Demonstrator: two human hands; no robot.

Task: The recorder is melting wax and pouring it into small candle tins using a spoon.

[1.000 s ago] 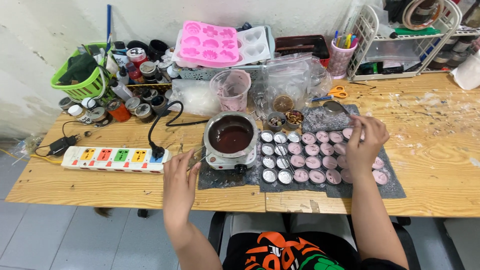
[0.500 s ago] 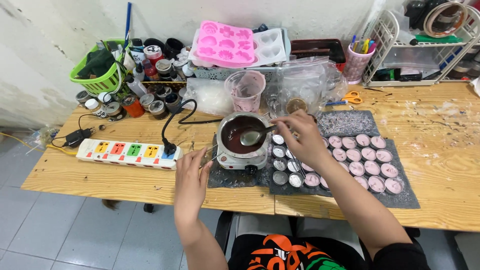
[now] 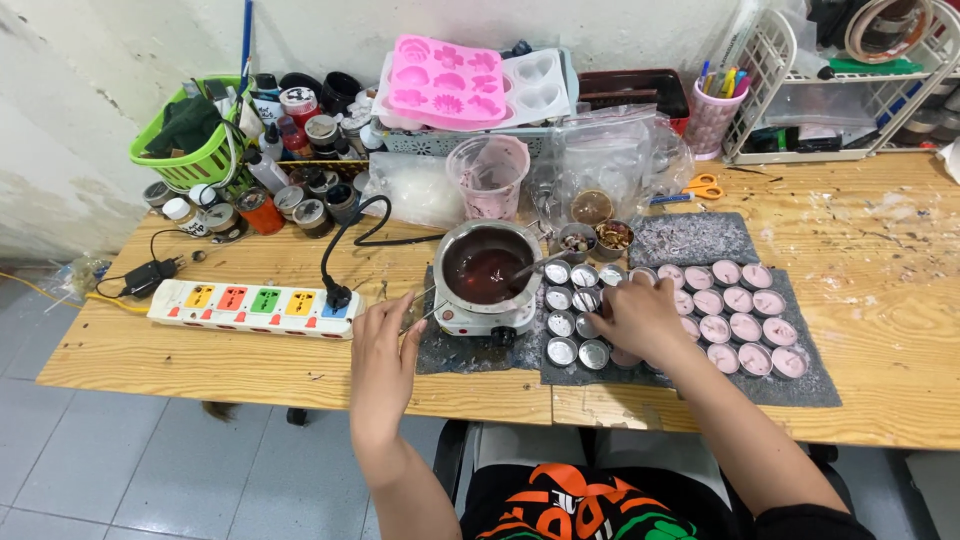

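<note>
Left hand (image 3: 383, 352) resting loose on the bench (image 3: 200, 360) by the melting pot (image 3: 487, 272), right hand (image 3: 637, 315) grasping a small metal cup (image 3: 590, 300)

The right hand (image 3: 640, 318) hides several small metal cups (image 3: 562, 324); its fingertips' grip is unclear.

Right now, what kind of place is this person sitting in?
Probably a home craft bench for candle making. A small pot of dark melted liquid sits on a heater, rows of little metal cups hold pink fill, and pink moulds wait at the back.
</note>
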